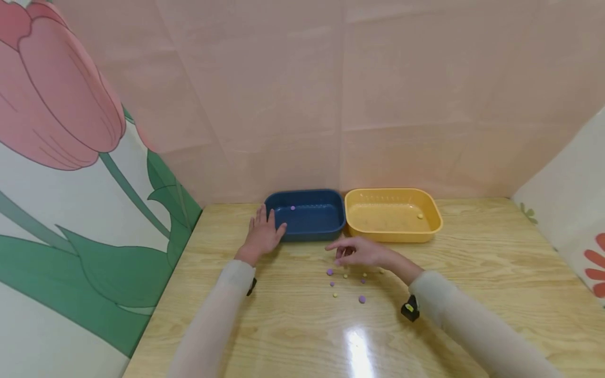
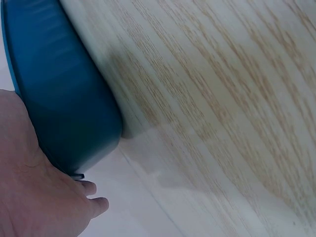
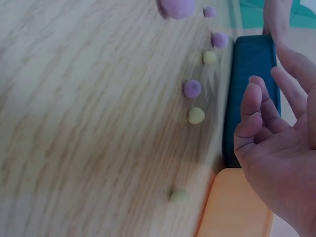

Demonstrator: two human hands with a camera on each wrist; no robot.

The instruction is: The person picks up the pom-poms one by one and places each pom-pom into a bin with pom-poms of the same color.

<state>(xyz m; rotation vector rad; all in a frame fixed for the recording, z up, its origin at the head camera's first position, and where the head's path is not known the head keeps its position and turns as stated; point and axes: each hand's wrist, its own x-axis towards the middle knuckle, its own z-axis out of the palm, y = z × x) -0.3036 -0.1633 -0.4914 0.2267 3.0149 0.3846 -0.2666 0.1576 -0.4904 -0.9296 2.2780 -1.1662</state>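
My left hand (image 1: 262,233) rests at the left rim of a dark blue basin (image 1: 307,236), fingers straight and spread. In the left wrist view that hand lies against the basin's outer wall (image 2: 74,89). A small purple ball (image 1: 293,208) sits inside it. My right hand (image 1: 359,251) hovers before the basins, index finger pointing left and the other fingers loosely bent. No ball shows between its fingers in the right wrist view. Beneath it, several purple balls (image 1: 362,299) and yellow balls (image 1: 335,295) lie scattered on the wooden table (image 1: 293,325).
A yellow basin (image 1: 392,238) stands right beside the blue one, with a yellow ball (image 1: 420,216) inside. A pinkish cloth (image 1: 274,105) hangs behind both. To the left stands a panel with a tulip print (image 1: 61,89).
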